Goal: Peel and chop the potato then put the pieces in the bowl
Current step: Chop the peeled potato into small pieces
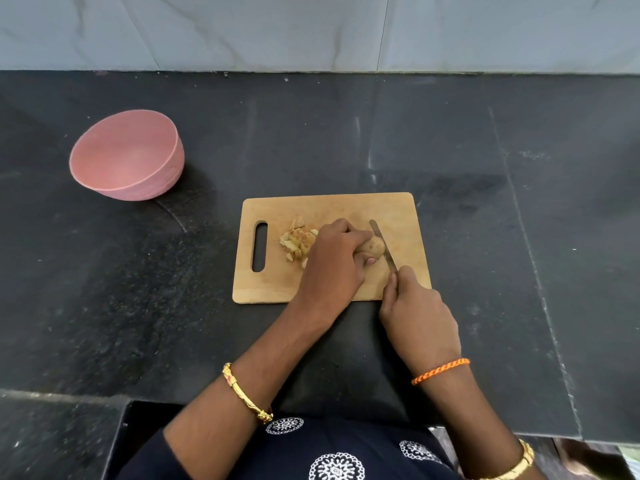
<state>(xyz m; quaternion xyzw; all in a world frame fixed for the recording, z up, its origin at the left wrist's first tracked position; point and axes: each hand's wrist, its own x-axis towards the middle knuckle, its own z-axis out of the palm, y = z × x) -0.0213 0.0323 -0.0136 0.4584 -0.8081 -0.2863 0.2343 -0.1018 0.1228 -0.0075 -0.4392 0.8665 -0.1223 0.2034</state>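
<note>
Nearest, the right hand (419,317) is wrapped around the handle of a knife (382,244), its blade lying against the potato (374,247) at mid-board. The left hand (332,261) clamps the potato onto the wooden cutting board (398,209). Peelings (296,240) lie at the potato's nine o'clock. Far off at ten o'clock, on the dark counter (485,168), is a pink bowl (126,155).

I saw a dark stone counter (450,150) running up to a pale tiled wall (311,29); a pink bowl (128,155) sat on it far left, tilted; a wooden cutting board (277,285) lay flat at centre, well apart from the bowl.
</note>
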